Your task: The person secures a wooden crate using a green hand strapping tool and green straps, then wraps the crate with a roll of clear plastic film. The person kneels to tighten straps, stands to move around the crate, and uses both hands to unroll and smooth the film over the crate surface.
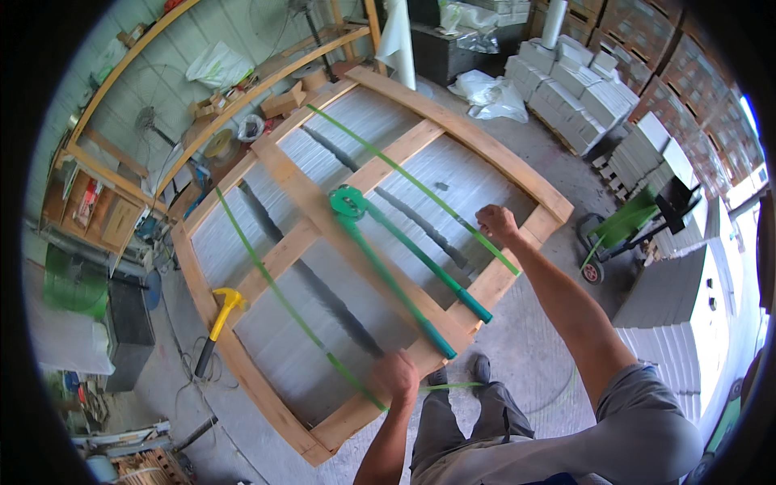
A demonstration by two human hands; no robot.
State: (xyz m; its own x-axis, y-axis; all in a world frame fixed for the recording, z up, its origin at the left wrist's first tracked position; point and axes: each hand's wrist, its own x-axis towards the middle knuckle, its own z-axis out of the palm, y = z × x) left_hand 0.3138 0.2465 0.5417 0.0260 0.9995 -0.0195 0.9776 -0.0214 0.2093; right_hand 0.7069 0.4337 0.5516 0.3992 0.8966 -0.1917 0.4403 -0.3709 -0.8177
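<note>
Both hands are down on the crate and both are on strapping. The left hand (398,373) sits at about six o'clock, at the near edge of the wooden crate frame (477,139), its grip closed over the near green strap (279,293) right where the band turns over the timber edge. From there a loose tail of the same band runs off to three o'clock, past the shoes on the concrete floor (533,356). The hand looks a little blurred, so how tightly the fingers wrap I cannot tell.

Up at two o'clock the right hand (495,221) is fisted, arm stretched long across the corner, its grip pinching the far green strap (396,167) close to the right-hand rail. That band runs diagonally away toward twelve o'clock and lies flat on the slats, which suggests it is being held taut against the wood.

Between the two bands, dead centre, the green strapping tool (349,202) rests on a cross-slat with its two long handles pointing back toward five o'clock, within reach of either hand. Under the frame lie pale grey slabs (453,174), the reason for the cage of timber. At nine o'clock a yellow-headed hammer (220,317) lies over the left rail. Stacked pale blocks (578,85) stand well apart at one o'clock, a green hand trolley (626,225) at three.
</note>
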